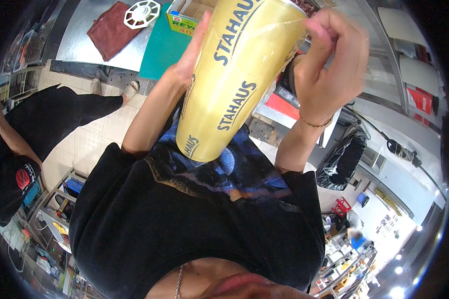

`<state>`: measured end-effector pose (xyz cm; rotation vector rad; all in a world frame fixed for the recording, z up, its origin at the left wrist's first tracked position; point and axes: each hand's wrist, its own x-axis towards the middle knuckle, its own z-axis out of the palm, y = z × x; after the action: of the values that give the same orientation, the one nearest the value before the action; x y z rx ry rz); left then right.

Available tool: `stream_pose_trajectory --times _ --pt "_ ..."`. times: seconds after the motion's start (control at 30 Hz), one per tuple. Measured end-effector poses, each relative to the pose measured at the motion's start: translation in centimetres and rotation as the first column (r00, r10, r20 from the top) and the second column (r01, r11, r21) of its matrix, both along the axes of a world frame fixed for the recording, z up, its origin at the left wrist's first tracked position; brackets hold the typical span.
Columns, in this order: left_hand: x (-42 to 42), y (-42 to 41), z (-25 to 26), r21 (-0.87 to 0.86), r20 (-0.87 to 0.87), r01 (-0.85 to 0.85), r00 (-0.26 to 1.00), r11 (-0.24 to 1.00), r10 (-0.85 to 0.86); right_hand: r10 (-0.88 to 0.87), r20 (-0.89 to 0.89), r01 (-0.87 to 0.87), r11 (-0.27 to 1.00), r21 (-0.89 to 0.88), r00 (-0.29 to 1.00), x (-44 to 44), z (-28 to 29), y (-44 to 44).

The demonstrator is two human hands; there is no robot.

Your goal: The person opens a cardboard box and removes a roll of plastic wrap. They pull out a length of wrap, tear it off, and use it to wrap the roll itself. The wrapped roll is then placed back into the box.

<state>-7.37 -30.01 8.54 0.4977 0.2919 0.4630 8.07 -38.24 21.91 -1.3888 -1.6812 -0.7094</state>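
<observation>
A large yellow cup or stack of cups (224, 82) with dark lettering is held slanted before my chest, its narrow base toward my shirt. Clear plastic wrap (269, 23) seems to cover it, with creases and shine near the wide end. My left hand (190, 59) grips its left side; the thumb side shows and the other fingers are hidden behind. At the wide rim, the bent fingers of my right hand (331, 63) are pinched on what looks like the edge of the wrap. That hand is partly blurred.
A brown cloth (114, 31) and white octagonal plastic piece (142, 14) lie on a metal table beside a green mat (161, 48) and an open carton (181, 25). A person in black (52, 116) stands at left. A lined black bin (344, 160) is at right.
</observation>
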Motion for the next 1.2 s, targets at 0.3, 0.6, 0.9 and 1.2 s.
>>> stream_pose_trajectory --times 0.3,0.6,0.9,1.2 --pt "-0.1 0.1 -0.4 -0.056 0.022 0.042 0.999 0.998 -0.041 0.067 0.145 -0.091 0.982 0.167 0.987 2.5 3.9 4.2" --pt "-0.2 0.1 -0.3 -0.042 0.032 0.040 0.999 0.998 -0.039 -0.059 0.263 0.013 0.985 0.173 0.963 5.1 6.9 5.3" --pt "-0.1 -0.1 -0.2 -0.054 0.012 0.036 0.999 0.998 -0.035 -0.181 0.062 0.164 0.964 0.210 0.982 5.9 6.5 5.5" --pt "0.2 0.1 -1.2 -0.146 0.056 0.072 0.996 0.987 -0.064 0.302 -0.675 -0.483 0.871 -0.091 0.673 3.3 5.3 3.1"
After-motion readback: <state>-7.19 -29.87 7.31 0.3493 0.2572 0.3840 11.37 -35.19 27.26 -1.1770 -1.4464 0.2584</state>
